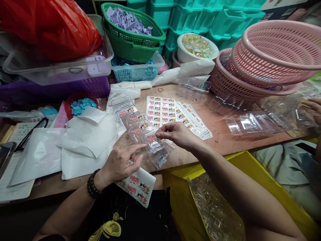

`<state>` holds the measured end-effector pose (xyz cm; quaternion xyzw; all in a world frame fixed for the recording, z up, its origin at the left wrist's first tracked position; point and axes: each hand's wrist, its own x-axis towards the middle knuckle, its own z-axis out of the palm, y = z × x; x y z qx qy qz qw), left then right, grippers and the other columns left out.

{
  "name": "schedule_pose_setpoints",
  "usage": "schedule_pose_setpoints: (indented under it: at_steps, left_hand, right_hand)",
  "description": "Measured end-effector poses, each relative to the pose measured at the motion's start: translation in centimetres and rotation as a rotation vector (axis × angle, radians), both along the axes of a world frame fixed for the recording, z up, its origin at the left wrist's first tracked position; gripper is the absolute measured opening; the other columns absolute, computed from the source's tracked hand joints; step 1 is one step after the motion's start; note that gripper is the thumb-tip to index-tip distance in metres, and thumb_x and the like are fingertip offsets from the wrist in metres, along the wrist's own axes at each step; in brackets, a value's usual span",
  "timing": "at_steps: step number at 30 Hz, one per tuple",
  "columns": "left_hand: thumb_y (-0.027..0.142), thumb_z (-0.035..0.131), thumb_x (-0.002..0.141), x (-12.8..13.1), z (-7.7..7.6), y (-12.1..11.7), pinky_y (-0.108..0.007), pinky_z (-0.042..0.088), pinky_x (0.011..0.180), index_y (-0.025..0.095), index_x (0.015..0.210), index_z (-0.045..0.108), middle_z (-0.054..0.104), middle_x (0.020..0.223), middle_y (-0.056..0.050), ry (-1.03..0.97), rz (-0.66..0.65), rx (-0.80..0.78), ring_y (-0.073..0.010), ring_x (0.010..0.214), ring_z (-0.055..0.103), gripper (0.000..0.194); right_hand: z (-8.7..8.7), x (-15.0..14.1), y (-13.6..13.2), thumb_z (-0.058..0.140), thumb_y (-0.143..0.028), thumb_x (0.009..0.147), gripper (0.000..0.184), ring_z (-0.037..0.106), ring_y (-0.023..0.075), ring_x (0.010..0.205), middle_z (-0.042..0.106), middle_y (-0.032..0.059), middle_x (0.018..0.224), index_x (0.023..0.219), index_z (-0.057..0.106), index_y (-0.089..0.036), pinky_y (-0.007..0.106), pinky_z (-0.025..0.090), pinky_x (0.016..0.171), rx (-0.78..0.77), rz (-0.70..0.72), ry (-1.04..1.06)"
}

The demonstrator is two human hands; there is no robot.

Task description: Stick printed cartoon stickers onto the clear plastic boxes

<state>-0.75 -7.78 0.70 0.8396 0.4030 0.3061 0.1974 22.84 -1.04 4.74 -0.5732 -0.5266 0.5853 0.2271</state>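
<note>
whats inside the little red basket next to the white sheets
Light-blue pieces show at the top of the red basket; whatever lies beneath them, and the basket's bottom, is covered.

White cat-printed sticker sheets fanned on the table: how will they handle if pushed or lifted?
The thin white cat-printed sticker sheets would probably slide over one another, since they overlap with staggered edges. Each is likely light and floppy, looking paper-thin, so flat on the brown tabletop that edges may be hard to pinch.
</note>
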Motion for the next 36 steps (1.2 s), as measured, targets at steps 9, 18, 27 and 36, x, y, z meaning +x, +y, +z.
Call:
schedule_pose_setpoints:
  at_steps: [9,18,27,36]
  left_hand:
    - [0.025,0.054,0.092,0.2,0.1,0.2,-0.023,0.055,0.066,0.017,0.129,0.064,0.061,0.057,0.007,0.039,0.005,0.010,-0.0087,0.048,0.053,0.040]
    - [0.036,0.052,0.097,0.5,-1.2,0.5,-0.027,0.054,0.073,0.030,0.149,0.045,0.072,0.077,0.003,0.189,-0.030,-0.101,-0.0124,0.062,0.061,0.053]
    - [0.041,0.057,0.094,0.4,-1.0,0.9,-0.022,0.048,0.061,0.031,0.142,0.056,0.069,0.070,0.006,0.249,0.050,-0.051,-0.0110,0.056,0.055,0.049]
    - [0.040,0.057,0.094,0.2,-1.9,0.7,-0.023,0.048,0.061,0.030,0.145,0.052,0.066,0.071,0.005,0.218,0.042,-0.079,-0.0115,0.059,0.058,0.052]
  right_hand:
    - [-0.1,-0.1,0.0,0.084,-0.037,0.060,0.023,0.053,0.0112,0.060,0.064,-0.0016,0.061,0.062,0.070,-0.019,0.028,0.041,0.064,0.016,-0.004,0.004]
    - [-0.4,-0.1,0.1,0.079,-0.033,0.069,0.019,0.051,0.0109,0.058,0.063,-0.0014,0.061,0.062,0.069,-0.018,0.028,0.038,0.061,0.086,0.031,-0.074]
    - [-0.1,-1.3,-1.8,0.079,-0.053,0.074,0.037,0.053,0.0189,0.063,0.062,0.0023,0.069,0.087,0.063,-0.022,0.032,0.033,0.061,0.396,-0.072,-0.691]
    - [-1.4,4.8,-7.8,0.061,-0.082,0.071,0.064,0.045,0.0113,0.043,0.058,0.0025,0.052,0.057,0.057,-0.019,0.027,0.031,0.044,-0.076,-0.098,-0.349]
